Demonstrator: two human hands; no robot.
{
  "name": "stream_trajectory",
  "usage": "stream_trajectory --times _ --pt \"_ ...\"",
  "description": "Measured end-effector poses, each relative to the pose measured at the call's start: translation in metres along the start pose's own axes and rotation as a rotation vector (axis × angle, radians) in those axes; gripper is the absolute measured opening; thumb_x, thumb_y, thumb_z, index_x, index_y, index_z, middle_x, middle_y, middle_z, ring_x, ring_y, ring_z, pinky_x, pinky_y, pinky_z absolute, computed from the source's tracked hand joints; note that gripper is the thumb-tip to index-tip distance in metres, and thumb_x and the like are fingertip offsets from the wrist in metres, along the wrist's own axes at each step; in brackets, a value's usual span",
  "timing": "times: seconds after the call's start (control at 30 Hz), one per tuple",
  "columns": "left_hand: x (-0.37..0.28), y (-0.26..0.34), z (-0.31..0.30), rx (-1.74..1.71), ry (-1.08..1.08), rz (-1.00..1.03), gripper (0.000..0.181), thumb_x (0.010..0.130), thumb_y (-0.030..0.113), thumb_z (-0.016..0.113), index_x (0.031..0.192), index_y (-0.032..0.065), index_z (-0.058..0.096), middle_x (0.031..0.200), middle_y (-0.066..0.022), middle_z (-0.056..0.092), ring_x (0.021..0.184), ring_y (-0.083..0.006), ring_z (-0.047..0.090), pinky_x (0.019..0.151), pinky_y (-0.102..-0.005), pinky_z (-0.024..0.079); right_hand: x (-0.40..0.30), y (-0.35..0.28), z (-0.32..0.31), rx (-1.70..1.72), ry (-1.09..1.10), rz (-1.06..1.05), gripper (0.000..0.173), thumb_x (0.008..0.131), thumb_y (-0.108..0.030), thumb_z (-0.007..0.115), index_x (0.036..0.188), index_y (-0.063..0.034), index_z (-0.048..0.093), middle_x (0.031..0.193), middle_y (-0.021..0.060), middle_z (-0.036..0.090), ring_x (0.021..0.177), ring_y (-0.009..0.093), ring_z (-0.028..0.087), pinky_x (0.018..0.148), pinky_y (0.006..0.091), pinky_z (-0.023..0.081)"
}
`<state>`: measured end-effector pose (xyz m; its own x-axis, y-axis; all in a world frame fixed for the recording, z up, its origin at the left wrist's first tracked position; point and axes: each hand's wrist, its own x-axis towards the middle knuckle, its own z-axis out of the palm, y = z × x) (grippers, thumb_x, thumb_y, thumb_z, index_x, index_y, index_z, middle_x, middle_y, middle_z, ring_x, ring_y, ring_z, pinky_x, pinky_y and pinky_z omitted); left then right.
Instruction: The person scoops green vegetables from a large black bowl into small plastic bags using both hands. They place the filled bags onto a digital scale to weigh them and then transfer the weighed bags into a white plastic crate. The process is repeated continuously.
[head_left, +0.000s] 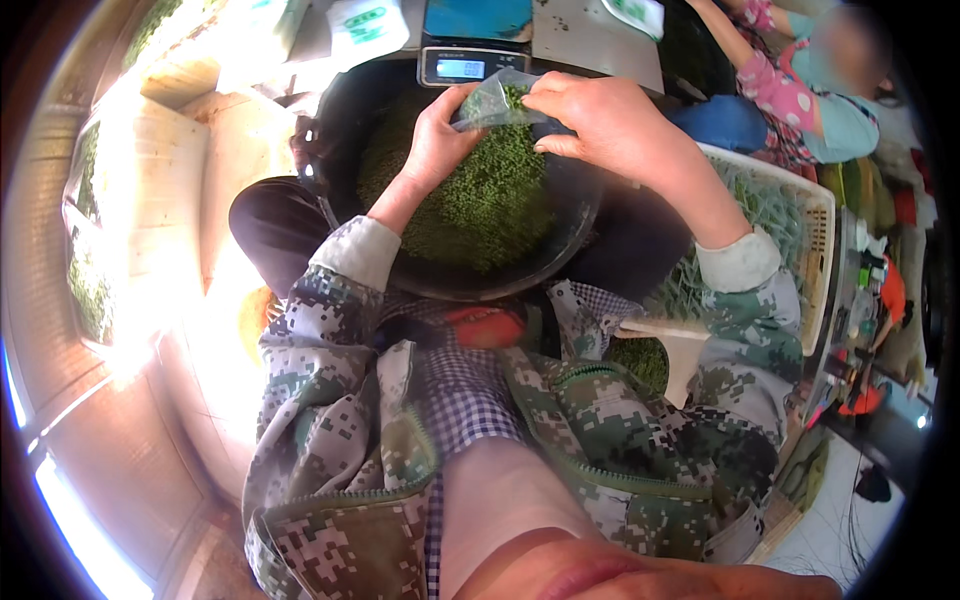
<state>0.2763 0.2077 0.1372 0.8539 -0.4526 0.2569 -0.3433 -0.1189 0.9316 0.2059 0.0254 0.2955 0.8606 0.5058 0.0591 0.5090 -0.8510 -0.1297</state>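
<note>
A clear plastic bag (491, 103) with small green peppercorn-like berries in it is held over a black basin (581, 217). My left hand (446, 135) grips the bag's left side. My right hand (600, 120) is at its right edge, fingertips on the plastic, thumb apart below. Loose green berries (495, 195) lie heaped in the basin, between my knees. Just beyond the bag stands a digital scale (474, 66) with a lit display and a blue top.
A white plastic crate (821, 262) holding many filled clear bags (765, 195) is at the right. Printed white bags (367, 26) lie by the scale. A co-worker (810, 90) sits at the upper right. Cardboard (165, 217) stands at the left.
</note>
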Motion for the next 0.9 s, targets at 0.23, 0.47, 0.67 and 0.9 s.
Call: stream_trajectory --times 0.23,0.47,0.67,0.9 --pt "-0.015 0.037 0.035 0.125 -0.225 0.182 0.064 0.064 0.005 0.076 0.123 0.0108 0.05 0.111 -0.0106 0.059 0.101 -0.0235 0.061 0.084 -0.0333 0.051 -0.031 0.001 0.049 0.131 -0.292 0.086 0.04 0.072 -0.015 0.071 0.109 -0.0072 0.058 0.102 0.0099 0.06 0.085 0.031 0.061 0.071 0.039 0.051" --pt "0.0 0.019 0.037 0.048 -0.379 0.094 0.062 0.07 0.008 0.075 0.127 0.007 0.05 0.117 -0.0098 0.059 0.108 -0.0173 0.056 0.091 -0.0326 0.044 -0.072 -0.007 0.032 0.28 -0.008 0.205 0.046 0.074 -0.027 0.07 0.112 -0.0053 0.058 0.116 0.0089 0.058 0.091 0.028 0.062 0.077 0.0371 0.051" --pt "0.011 0.029 0.046 -0.269 -0.573 -0.152 0.056 0.073 -0.002 0.069 0.125 -0.0004 0.048 0.115 -0.0088 0.058 0.105 -0.0163 0.055 0.09 -0.0297 0.045 -0.089 -0.007 0.027 0.054 0.577 0.302 0.048 0.07 -0.035 0.072 0.108 -0.0085 0.06 0.105 0.0039 0.058 0.083 0.02 0.06 0.079 0.0355 0.045" --pt "0.03 0.044 0.106 -0.123 -0.842 -0.146 0.073 0.074 -0.004 0.066 0.14 0.0027 0.033 0.128 -0.0121 0.05 0.099 -0.0166 0.057 0.08 -0.0265 0.048 -0.252 0.075 0.038 0.221 0.702 0.993 0.021 0.081 -0.033 0.061 0.088 -0.0129 0.065 0.084 0.0075 0.064 0.081 0.027 0.062 0.071 0.0382 0.048"
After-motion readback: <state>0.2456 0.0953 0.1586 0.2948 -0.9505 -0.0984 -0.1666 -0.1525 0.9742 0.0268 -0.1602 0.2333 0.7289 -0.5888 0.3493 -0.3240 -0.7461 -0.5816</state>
